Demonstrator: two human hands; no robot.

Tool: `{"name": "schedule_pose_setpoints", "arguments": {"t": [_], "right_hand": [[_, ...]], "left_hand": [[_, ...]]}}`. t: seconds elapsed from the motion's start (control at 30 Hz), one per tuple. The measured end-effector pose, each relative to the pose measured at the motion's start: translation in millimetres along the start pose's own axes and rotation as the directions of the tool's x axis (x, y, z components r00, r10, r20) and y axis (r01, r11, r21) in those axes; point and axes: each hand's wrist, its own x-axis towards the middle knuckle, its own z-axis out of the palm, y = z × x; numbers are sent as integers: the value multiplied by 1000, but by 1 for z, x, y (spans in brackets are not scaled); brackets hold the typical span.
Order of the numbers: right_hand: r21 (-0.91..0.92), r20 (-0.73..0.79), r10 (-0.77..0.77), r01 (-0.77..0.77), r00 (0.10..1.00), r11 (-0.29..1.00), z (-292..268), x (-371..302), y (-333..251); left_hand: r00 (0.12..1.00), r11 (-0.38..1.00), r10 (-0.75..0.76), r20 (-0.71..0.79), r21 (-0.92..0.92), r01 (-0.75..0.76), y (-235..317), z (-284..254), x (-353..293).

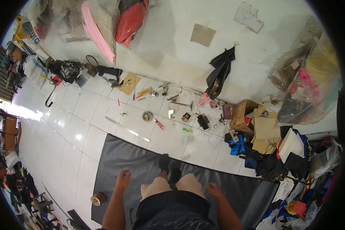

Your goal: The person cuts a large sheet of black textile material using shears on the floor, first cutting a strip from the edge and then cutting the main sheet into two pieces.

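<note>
My left hand (pixel 123 179) hangs over a dark grey sheet of material (pixel 142 153), left of my legs. Its fingers are curled in, and nothing shows in them. On the other side, my right hand (pixel 214 190) hangs over the same sheet with loosely curled fingers, also with nothing visible in it. My feet, in dark socks or shoes (pixel 175 174), are on the sheet. Near its left edge stands a brown and white round spool or tin (pixel 97 199), apart from my left hand. A long metal ruler (pixel 128 129) lies on the tiles just beyond the sheet.
Along the wall lie a round metal tin (pixel 147 116), a red-handled tool (pixel 159 124), a black block-shaped thing (pixel 203 122) and a green lighter (pixel 186 130). An open cardboard box (pixel 242 115) and piled fabric (pixel 291 153) bound the right. A black bag (pixel 220 74) hangs on the wall.
</note>
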Motion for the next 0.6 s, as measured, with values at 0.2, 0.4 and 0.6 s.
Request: {"name": "schedule_pose_setpoints", "arguments": {"t": [0.2,0.4,0.6], "right_hand": [[393,65,315,-314,947,864,-20,5,20],[415,28,211,-203,977,887,-58,44,25],[347,-61,31,-7,998,938,-106,106,40]], "left_hand": [[1000,998,-31,1,63,31,59,-14,25],[997,981,-71,6,183,69,65,18,44],[995,985,-97,7,144,95,75,120,12]]}}
